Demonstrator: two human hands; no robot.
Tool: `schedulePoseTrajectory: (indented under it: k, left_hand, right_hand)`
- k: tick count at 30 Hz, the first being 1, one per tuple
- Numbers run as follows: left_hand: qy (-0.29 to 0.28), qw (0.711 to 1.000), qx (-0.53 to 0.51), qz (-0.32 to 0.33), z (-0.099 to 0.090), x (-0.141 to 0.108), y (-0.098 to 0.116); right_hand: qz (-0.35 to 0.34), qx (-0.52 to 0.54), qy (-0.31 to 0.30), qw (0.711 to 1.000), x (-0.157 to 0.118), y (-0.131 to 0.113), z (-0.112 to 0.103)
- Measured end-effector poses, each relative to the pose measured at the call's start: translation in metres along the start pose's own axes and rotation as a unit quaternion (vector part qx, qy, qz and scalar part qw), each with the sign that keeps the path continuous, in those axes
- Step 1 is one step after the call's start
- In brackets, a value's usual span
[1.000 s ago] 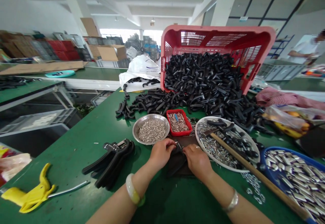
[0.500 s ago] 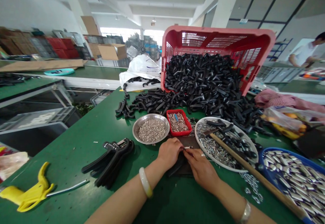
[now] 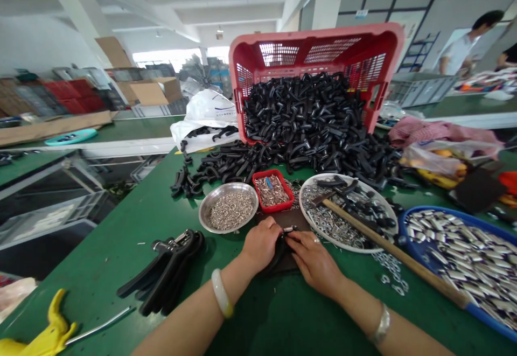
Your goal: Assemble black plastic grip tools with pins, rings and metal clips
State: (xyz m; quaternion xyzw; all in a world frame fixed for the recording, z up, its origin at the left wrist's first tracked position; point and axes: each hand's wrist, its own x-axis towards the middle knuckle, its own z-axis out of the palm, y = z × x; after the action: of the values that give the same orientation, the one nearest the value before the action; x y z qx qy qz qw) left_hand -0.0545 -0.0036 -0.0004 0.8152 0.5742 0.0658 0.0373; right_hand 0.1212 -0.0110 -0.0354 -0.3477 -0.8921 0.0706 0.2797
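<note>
Now framed further to the right than half a second ago. At lower left, yellow air gun nearer the corner, with more of the body cropped away. Next, bundle of black hand grips lying as before on the green table. Then left hand, as before, curled closed around a single hand grip above the dark mat. Between both hands, at the top of that grip, metal spring with coils clearer than a second ago. Just beside it, right hand with fingers stretched, tips at the spring's right end. Further right, hammer unmoved across the white plate. At far right, person in a white shirt further inside the view, and beyond, dark sleeve new at the edge.

Hard to make out: air gun's rear, cut off by the left edge; held grip's lower part, mostly covered by the left hand and dark against the mat; spring's ends, partly behind fingertips. Cannot tell pinching from mere resting in the right fingers. Cut off at right: blue tray of metal tubes.
</note>
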Motion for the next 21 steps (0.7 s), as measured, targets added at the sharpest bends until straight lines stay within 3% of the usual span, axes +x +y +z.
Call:
schedulePoseTrajectory:
  k: [8, 13, 21]
  left_hand:
    - [-0.01, 0.993, 0.087, 0.079, -0.002, 0.0, -0.001]
    - [-0.022, 0.99, 0.074, 0.122, -0.009, 0.005, -0.007]
    - [0.067, 0.979, 0.081, 0.177, -0.001, 0.001, -0.017]
  right_hand:
    - [0.003, 0.004, 0.001, 1.0, 0.001, 0.0, -0.001]
    - [0.004, 0.01, 0.001, 1.0, 0.001, -0.001, -0.002]
    - [-0.003, 0.008, 0.009, 1.0, 0.0, -0.002, -0.002]
